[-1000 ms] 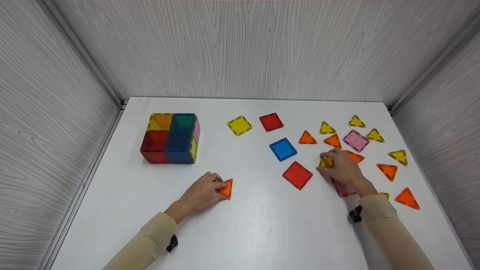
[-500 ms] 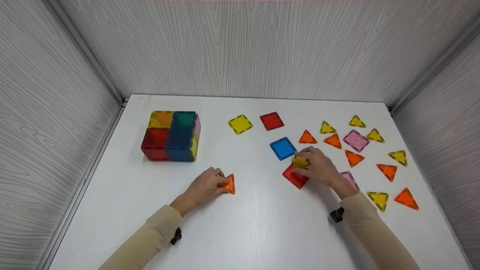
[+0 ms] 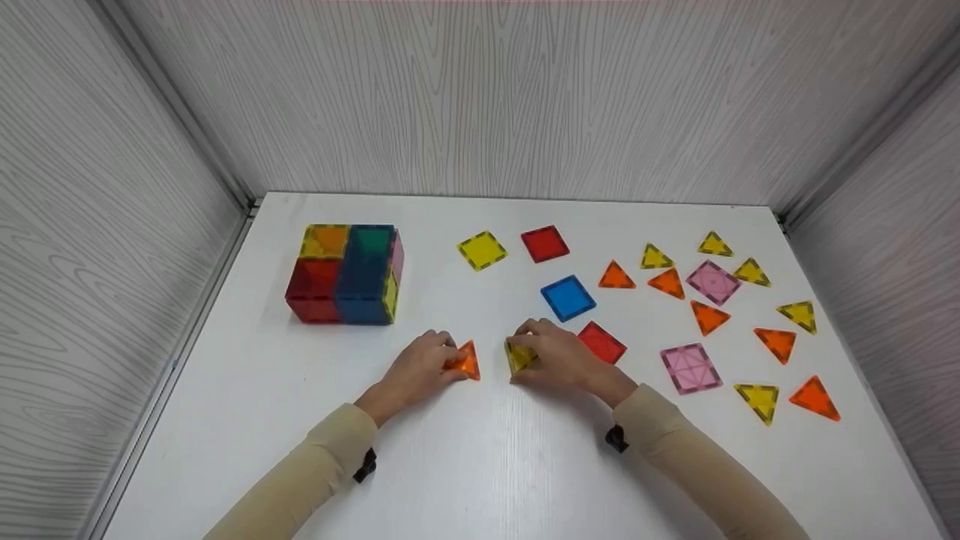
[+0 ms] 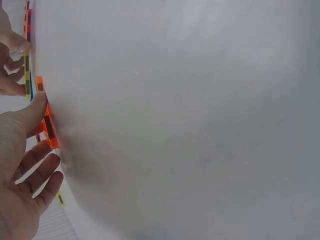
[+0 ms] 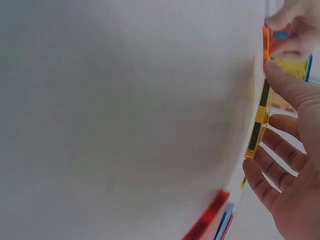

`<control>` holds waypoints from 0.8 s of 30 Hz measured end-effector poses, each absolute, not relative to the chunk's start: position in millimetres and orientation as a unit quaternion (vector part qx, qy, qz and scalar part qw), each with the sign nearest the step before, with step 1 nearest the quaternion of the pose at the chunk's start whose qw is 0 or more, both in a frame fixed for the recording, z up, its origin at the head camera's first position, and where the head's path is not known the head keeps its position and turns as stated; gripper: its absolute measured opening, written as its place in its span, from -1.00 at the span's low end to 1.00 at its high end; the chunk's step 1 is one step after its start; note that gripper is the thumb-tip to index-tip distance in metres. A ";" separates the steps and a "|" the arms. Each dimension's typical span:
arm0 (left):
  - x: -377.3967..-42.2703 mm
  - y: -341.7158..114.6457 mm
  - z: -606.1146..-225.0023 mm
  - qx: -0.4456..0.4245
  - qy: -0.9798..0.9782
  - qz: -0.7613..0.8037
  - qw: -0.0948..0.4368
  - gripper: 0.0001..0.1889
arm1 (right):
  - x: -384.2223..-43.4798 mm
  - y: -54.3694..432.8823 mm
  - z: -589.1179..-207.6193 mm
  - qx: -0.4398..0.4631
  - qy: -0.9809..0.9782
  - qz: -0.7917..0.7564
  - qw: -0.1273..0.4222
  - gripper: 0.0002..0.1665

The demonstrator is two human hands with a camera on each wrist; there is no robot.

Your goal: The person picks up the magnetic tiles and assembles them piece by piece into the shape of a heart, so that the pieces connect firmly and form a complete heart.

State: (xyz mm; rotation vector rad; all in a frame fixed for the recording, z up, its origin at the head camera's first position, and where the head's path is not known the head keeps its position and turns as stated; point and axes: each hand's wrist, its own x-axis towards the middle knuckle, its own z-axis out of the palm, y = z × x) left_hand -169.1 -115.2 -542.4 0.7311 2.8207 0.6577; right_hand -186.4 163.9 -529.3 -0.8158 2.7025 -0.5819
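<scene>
Near the middle of the table, my left hand (image 3: pixel 414 369) pinches an orange triangular magnetic tile (image 3: pixel 469 361) by one side. In the left wrist view the thumb and fingers close on that tile's edge (image 4: pixel 49 127). Facing it, my right hand (image 3: pixel 564 357) grips a yellow triangular magnetic tile (image 3: pixel 518 357), partly hidden by the fingers. The right wrist view shows this yellow tile (image 5: pixel 257 130) edge-on between thumb and fingers. A small gap separates the two tiles in the head view. A red square tile (image 3: pixel 602 343) lies just beyond the right hand, partly covered by it.
A block built of coloured magnetic tiles (image 3: pixel 361 281) stands at the back left. Flat square tiles in yellow (image 3: pixel 482 250), dark red (image 3: pixel 545 244), blue (image 3: pixel 568 298) and pink (image 3: pixel 691 368) lie around the middle and right. Several orange and yellow triangles (image 3: pixel 758 401) are scattered at the right.
My right hand has carried the yellow triangle leftward from among the scattered tiles, past the red square, to near the left hand. The left hand has shifted slightly right, still holding the orange triangle.
</scene>
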 end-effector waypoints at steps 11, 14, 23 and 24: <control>-168.4 -105.1 -541.6 0.253 0.940 0.219 0.070 -0.67 | -190.4 133.7 -531.4 -0.305 0.924 -0.188 0.134 -0.31; -168.3 -102.8 -542.6 0.266 0.939 0.210 0.057 -0.67 | -191.8 129.8 -532.1 -0.309 0.924 -0.186 0.130 -0.33; -167.7 -103.1 -546.2 0.263 0.938 0.222 0.047 -0.55 | -192.7 136.4 -533.9 -0.304 0.924 -0.203 0.113 -0.36; -166.7 -103.0 -546.7 0.264 0.938 0.221 0.044 -0.52 | -193.2 140.6 -533.4 -0.301 0.925 -0.204 0.109 -0.35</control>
